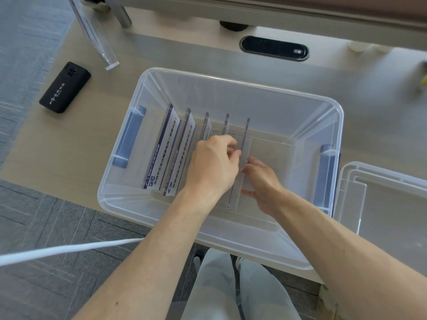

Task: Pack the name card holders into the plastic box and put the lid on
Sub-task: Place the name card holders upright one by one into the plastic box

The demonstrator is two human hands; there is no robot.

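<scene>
A clear plastic box (231,86) with blue side handles stands on the desk. Several acrylic name card holders stand upright in a row inside it, the leftmost name card holder (161,148) showing blue and white print. The rightmost name card holder (245,144) stands in the box between my hands. My left hand (212,165) pinches its top edge from the left. My right hand (261,183) touches its base from the right with fingers apart. The clear lid (383,197) lies flat on the desk to the right of the box.
One more acrylic holder (94,33) leans at the back left of the desk. A black phone (65,87) lies to the left of the box. A dark cable slot (274,48) is set in the desk behind it. A white cord (64,249) crosses the lower left.
</scene>
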